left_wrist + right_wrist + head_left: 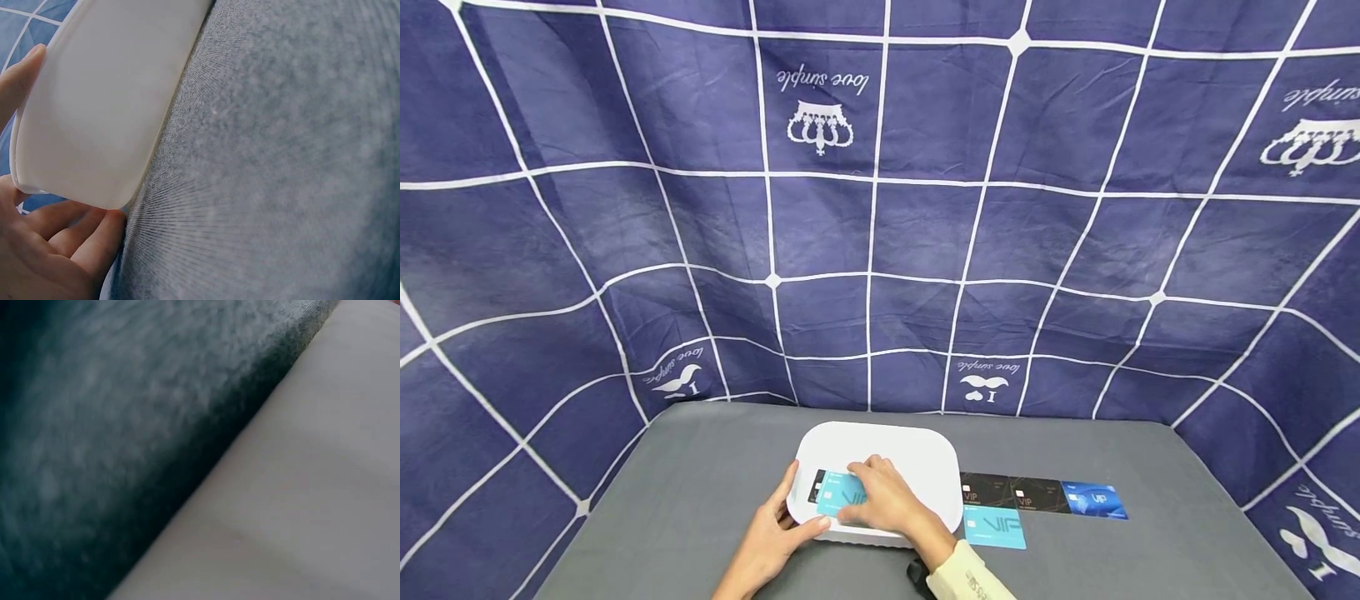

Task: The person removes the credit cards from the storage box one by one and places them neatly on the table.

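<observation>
A white box with rounded corners rests on the grey surface. At its left end my left hand grips it, thumb at the front edge and fingers along the side; the left wrist view shows the fingers against the box wall. My right hand reaches over the box and pinches a light blue VIP card between thumb and fingers. Partly covered by that card is a black card. Only the box's side and the grey surface show in the right wrist view, not the hand.
Right of the box, two black VIP cards and a dark blue VIP card lie in a row. Below the row's left end lies another light blue VIP card. A blue checked cloth hangs behind the grey surface.
</observation>
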The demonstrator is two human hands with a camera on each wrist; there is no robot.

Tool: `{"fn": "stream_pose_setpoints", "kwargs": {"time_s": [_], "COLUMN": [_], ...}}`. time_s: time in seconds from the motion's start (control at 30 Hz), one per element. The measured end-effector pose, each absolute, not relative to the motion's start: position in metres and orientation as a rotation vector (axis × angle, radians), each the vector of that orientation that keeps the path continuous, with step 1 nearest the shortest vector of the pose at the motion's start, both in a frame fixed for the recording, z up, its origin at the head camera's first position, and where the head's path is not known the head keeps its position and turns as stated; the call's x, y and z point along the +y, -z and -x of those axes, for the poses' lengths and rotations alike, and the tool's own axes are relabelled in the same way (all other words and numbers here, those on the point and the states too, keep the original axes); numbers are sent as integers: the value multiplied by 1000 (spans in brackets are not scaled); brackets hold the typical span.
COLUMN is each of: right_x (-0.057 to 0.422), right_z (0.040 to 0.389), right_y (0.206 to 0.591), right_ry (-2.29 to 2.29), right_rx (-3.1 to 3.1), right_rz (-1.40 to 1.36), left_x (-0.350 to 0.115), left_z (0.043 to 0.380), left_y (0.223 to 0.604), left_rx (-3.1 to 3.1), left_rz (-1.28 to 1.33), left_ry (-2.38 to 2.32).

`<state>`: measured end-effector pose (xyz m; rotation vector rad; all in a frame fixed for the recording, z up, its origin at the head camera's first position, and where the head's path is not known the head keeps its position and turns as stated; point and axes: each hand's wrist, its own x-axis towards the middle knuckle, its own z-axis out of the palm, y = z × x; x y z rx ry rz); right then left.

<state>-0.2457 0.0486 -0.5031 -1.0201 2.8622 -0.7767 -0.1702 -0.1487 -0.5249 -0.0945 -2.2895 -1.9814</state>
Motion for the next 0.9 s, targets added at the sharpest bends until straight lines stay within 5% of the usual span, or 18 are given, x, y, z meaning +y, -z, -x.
{"fn": "stream_pose_setpoints", "kwargs": {"time_s": [0.9], "right_x": [47], "right_z": [245], "right_y": [502], "right_ry": [559], "right_rx": [2981], "right_rz": [1082], "left_x": [-149], "left_z": [170], "left_y": [522], "left_rx": [-2309], "left_rz": [93], "left_ry": [1947]}}
